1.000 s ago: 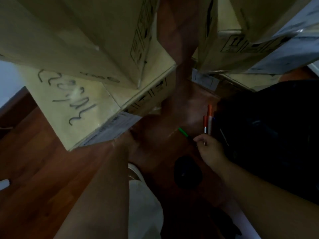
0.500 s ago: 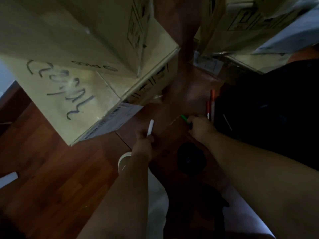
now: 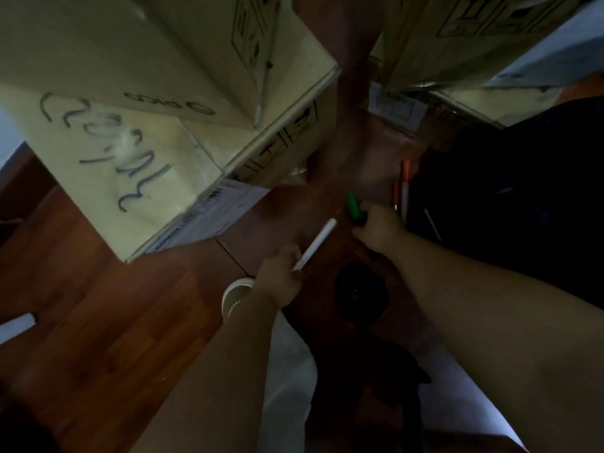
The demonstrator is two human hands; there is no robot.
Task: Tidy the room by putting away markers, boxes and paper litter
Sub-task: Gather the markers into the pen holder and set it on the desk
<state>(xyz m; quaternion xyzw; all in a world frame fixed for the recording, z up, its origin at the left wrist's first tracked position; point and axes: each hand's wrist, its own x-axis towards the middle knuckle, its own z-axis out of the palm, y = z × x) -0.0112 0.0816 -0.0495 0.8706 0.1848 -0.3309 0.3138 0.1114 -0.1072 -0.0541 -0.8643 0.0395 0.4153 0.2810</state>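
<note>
My left hand (image 3: 277,276) is closed around a white marker (image 3: 315,245) that sticks up and to the right from my fingers. My right hand (image 3: 380,227) reaches down to the wooden floor and pinches the lower end of a green marker (image 3: 353,206). Just right of it, two orange-capped markers (image 3: 402,191) lie on the floor against a dark bag (image 3: 510,197).
Stacked cardboard boxes (image 3: 137,103) with black handwriting crowd the left; more boxes (image 3: 464,37) stand at the top right. A dark round object (image 3: 361,294) sits on the floor between my forearms. My white shoe tip (image 3: 233,297) shows below my left hand. The room is dim.
My left hand came into view holding the white marker and moved toward the right hand. My right hand shifted left from the orange markers onto the green marker.
</note>
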